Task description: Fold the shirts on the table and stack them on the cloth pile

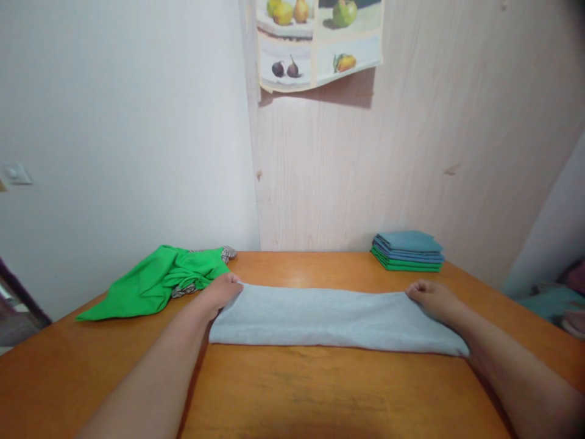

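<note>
A pale grey cloth (pixel 329 318) lies folded into a long strip across the orange wooden table (pixel 320 396). My left hand (pixel 222 291) is closed on the strip's far left corner. At the far right corner my right hand (pixel 432 299) pinches the cloth with its fingers curled. Both forearms reach over the table from the near edge.
A crumpled green cloth (pixel 155 281) with a patterned piece under it lies at the back left. A neat stack of folded blue and green cloths (pixel 407 251) sits at the back right by the wood-panel wall. A fruit poster (pixel 317 42) hangs above.
</note>
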A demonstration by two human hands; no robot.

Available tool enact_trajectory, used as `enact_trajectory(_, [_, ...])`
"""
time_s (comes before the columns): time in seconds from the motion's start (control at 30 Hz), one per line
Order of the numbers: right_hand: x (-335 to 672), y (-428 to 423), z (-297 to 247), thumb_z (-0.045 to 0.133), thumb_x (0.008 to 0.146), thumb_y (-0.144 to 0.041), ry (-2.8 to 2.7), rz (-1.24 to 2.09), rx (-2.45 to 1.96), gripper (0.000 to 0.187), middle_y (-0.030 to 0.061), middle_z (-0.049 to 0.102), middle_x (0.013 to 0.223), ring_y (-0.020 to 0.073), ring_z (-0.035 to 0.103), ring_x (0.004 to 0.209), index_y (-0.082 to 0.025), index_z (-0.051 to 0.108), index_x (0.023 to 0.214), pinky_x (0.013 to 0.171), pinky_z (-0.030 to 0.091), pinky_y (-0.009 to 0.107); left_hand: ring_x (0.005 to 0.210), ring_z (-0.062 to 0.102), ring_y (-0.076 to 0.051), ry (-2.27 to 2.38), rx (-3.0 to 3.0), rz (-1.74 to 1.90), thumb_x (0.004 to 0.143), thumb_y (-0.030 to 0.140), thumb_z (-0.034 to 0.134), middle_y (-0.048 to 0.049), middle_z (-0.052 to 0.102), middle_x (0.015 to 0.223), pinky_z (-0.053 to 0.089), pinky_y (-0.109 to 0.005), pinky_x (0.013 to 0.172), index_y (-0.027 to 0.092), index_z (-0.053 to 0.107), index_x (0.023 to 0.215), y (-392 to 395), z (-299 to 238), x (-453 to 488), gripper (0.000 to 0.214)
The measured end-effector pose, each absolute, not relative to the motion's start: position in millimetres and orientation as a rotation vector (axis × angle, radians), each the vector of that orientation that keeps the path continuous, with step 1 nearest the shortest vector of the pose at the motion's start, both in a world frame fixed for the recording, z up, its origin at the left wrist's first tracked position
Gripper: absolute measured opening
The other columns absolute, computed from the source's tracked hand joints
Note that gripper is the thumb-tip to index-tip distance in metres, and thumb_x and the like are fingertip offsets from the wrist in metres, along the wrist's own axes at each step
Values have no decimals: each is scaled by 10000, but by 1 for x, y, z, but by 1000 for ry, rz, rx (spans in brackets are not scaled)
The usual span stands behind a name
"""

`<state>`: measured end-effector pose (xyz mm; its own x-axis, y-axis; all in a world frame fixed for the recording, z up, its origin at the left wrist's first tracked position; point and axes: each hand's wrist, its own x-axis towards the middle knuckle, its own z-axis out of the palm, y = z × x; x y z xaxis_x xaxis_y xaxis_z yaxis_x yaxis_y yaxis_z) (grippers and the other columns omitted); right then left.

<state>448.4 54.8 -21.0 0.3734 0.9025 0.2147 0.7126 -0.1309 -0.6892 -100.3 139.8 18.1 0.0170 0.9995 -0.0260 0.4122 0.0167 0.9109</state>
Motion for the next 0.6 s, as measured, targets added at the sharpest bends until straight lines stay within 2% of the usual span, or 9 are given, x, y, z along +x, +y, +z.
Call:
enact_trajectory(0.23, [457, 62, -28, 566, 780, -383, -1412, 171, -1941, 191, 38, 682, 697, 211, 610, 685, -213, 631, 723, 617, 433, 302, 499, 487, -149, 1655, 1655, 940, 703, 380, 574, 45, 490, 562, 324, -242, 483, 214, 469, 715, 142, 14, -99, 197])
enact_trajectory(0.43, [453, 62, -32, 590, 794, -373, -1465, 63, -2036, 169, 54, 691, 726, 226, 617, 703, -217, 639, 750, 610, 389, 303, 794, 609, -270, 1949, 1875, 834, 722, 266, 624, -23, 557, 651, 408, -321, 684, 209, 493, 666, 142, 16, -92, 153])
enact_trajectory(0.53, [450, 63, -31, 579, 805, -360, -1495, 43, -2073, 163, 58, 696, 752, 225, 627, 725, -215, 624, 743, 619, 383, 298, 993, 611, -353, 2124, 2005, 743, 774, 277, 605, -94, 660, 833, 425, -427, 838, 199, 587, 791, 132, 30, -80, 82])
enact_trajectory(0.6, [449, 63, -30, 570, 814, -366, -1508, 40, -2098, 171, 63, 699, 764, 227, 633, 734, -213, 626, 761, 622, 383, 297, 1086, 598, -367, 2233, 2247, 640, 846, 299, 538, -146, 683, 1046, 424, -473, 906, 185, 633, 955, 121, 42, -63, 183])
